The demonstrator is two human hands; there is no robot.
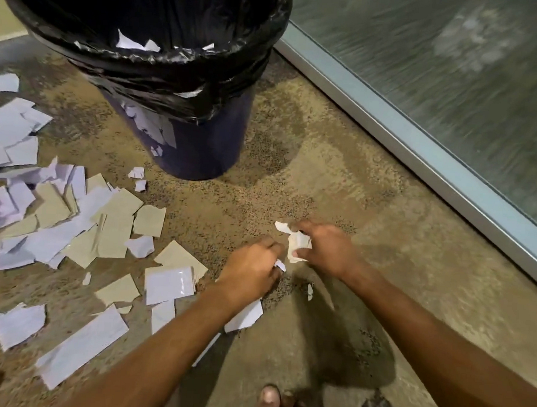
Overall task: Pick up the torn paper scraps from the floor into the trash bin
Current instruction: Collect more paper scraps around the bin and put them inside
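Fingers of the right hand [327,248] pinch a crumpled white paper wad [296,247]; left hand [251,272] grips a small scrap (barely visible); black-lined round trash bin [187,65] lies at eleven o'clock.

Right hand [327,248] gripped a crumpled white scrap [297,243] just above the floor [340,176]. Left hand [252,271] pinched a smaller scrap [280,265] beside it. Torn paper scraps [73,224] littered the floor left of the black-lined trash bin [185,105].
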